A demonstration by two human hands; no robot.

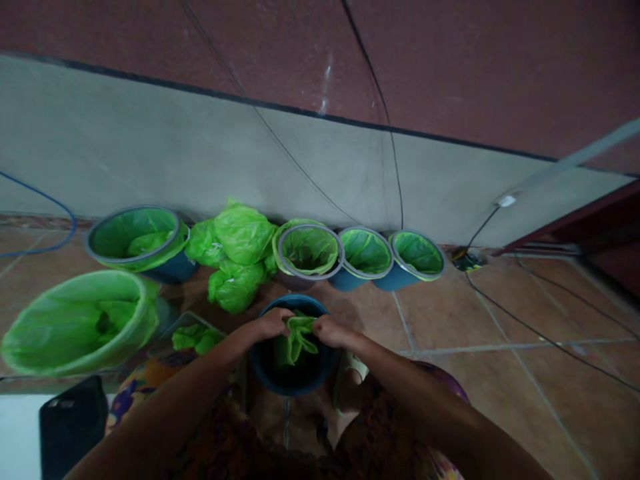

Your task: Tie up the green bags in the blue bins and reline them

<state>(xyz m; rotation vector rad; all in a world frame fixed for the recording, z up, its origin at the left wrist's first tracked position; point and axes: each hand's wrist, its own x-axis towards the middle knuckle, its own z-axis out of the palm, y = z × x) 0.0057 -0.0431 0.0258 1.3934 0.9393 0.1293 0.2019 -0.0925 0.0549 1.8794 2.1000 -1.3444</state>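
My left hand (273, 323) and my right hand (331, 331) both pinch a crumpled green plastic bag (299, 339) over the mouth of a dark blue bucket (293, 380) on the tiled floor in front of me. The bag hangs partly down into the bucket. Both hands are closed on the bag's upper edge, close together, above the bucket's far rim.
Three lined buckets (309, 251) (367, 255) (418, 257) stand in a row by the wall. A larger lined bucket (134, 235), a big lined bin (75, 320), and tied green bags (239, 250) lie at left. Cables (520, 323) cross the floor at right.
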